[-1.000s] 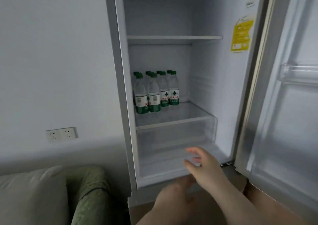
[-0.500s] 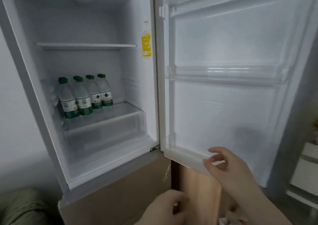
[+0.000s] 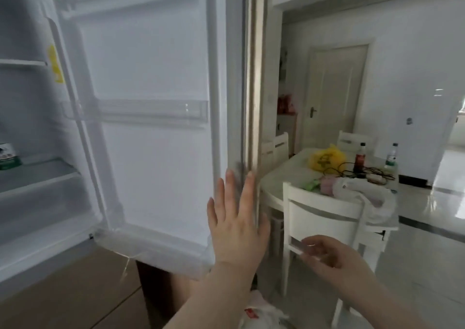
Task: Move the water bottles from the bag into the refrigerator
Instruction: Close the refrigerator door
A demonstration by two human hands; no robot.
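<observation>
While the left hand [image 3: 235, 224] is pressing open-palmed on the refrigerator door [image 3: 156, 137] edge and the right hand [image 3: 329, 254] is hanging loosely curled and empty, the bag [image 3: 261, 313] is sitting below them, its water bottles hidden, likely heavy, stiff, best gripped mid-body

An open refrigerator door [image 3: 151, 102] stands between the refrigerator [image 3: 30, 152] interior at left and a tabletop [image 3: 297, 175] at right. A chair [image 3: 324, 218] sits before the tabletop; bags and two bottles lie on it, an inner door [image 3: 334, 94] behind.
</observation>
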